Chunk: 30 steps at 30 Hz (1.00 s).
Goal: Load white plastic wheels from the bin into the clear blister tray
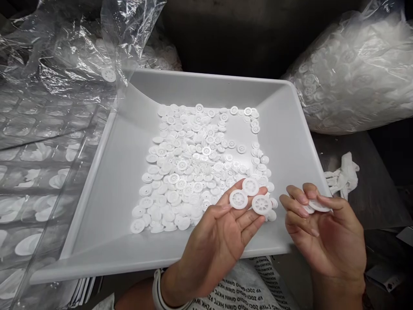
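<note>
My left hand [216,241] lies palm up over the front of the tray, with three white spoked plastic discs [251,186] resting on its fingers and held by the thumb. My right hand [325,232] pinches at least two similar discs [319,206], seen nearly edge-on, between thumb and fingertips beyond the tray's right rim. A large loose layer of white discs [183,172] covers the middle of the shallow light grey plastic tray [103,193], reaching just under my left fingertips.
A bulging clear bag of white discs [351,73] sits behind the tray at right. Clear plastic sheeting [41,56] lies along the left, with one disc [109,74] on it. Crumpled white cloth [343,174] lies on the dark tabletop [371,202]. A printed sack [238,288] lies below the tray.
</note>
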### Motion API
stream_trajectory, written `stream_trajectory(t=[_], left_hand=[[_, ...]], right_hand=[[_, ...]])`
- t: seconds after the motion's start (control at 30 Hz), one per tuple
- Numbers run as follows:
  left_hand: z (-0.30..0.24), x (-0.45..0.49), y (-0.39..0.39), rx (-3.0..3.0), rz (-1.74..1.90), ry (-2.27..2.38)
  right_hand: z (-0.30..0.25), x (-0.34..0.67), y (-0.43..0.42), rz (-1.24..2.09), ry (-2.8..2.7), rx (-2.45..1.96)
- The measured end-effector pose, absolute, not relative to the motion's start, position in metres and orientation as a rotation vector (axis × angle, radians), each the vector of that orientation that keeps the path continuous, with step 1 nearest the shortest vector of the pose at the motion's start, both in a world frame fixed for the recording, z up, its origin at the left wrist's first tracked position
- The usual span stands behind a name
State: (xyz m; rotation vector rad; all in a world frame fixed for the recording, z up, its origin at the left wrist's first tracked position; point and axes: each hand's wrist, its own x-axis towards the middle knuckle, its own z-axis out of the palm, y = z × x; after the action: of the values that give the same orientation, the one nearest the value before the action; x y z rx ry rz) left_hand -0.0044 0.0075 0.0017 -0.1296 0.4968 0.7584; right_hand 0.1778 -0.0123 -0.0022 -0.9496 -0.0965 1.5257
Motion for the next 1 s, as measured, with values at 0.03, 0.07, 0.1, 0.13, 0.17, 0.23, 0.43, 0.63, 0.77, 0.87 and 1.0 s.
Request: stream_trajectory(t=[0.03,0.07,0.1,0.13,0.17,0.23,0.43,0.63,0.77,0.87,1.0], left_hand=[[0.002,-0.005,0.008,-0.132,0.760,0.493],[0.001,-0.005,0.008,-0.132,0.759,0.491],[0.001,-0.006,0.008,-0.131,0.755,0.492],[0.001,-0.006,0.008,-0.130,0.753,0.492],[0.001,-0.006,0.008,-0.130,0.754,0.490],[0.000,-0.006,0.007,-0.127,0.754,0.475],[0.000,-0.005,0.006,-0.088,0.719,0.420],[0.001,-0.005,0.006,-0.103,0.708,0.432],[0.000,-0.004,0.006,-0.110,0.696,0.433],[0.000,-0.003,0.006,-0.116,0.687,0.445],[0.001,-0.003,0.006,-0.122,0.686,0.438]], right_hand=[[-0.002,0.178,-0.013,1.520,-0.149,-0.980],[-0.002,0.178,-0.014,1.511,-0.217,-1.014],[-0.002,0.178,-0.015,1.505,-0.290,-1.050],[-0.003,0.177,-0.016,1.502,-0.362,-1.082],[-0.003,0.176,-0.017,1.496,-0.424,-1.105],[-0.005,0.174,-0.017,1.475,-0.518,-1.145],[-0.008,0.169,-0.013,1.371,-0.743,-1.347],[-0.005,0.167,0.001,1.392,-0.814,-1.507],[-0.009,0.171,0.006,1.496,-0.931,-1.548],[-0.011,0.173,0.008,1.541,-0.952,-1.557],[-0.008,0.171,0.009,1.588,-0.968,-1.563]])
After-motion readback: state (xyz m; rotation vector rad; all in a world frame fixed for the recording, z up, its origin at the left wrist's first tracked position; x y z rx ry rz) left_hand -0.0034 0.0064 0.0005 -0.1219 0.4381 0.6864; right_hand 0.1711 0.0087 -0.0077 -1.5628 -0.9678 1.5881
